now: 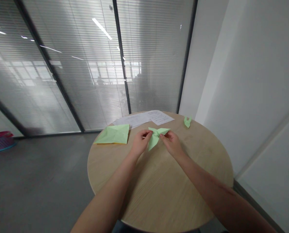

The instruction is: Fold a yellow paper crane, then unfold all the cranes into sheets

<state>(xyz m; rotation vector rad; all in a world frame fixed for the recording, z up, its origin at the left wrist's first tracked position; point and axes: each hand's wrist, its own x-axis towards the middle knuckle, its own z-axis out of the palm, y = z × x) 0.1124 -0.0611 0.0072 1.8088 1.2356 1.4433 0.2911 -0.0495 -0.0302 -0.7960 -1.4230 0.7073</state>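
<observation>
A partly folded light green paper point(156, 137) is held just above a round wooden table point(159, 191). My left hand point(139, 142) pinches its left side with closed fingers. My right hand point(171, 142) pinches its right side the same way. The paper has pointed flaps sticking out left, right and downward.
A flat creased green sheet point(114, 134) lies at the table's left rim. White printed papers point(144, 119) sit at the far edge. A small folded green piece point(187, 122) rests far right. Glass walls with blinds stand behind; a pink basket point(0, 139) is on the floor left.
</observation>
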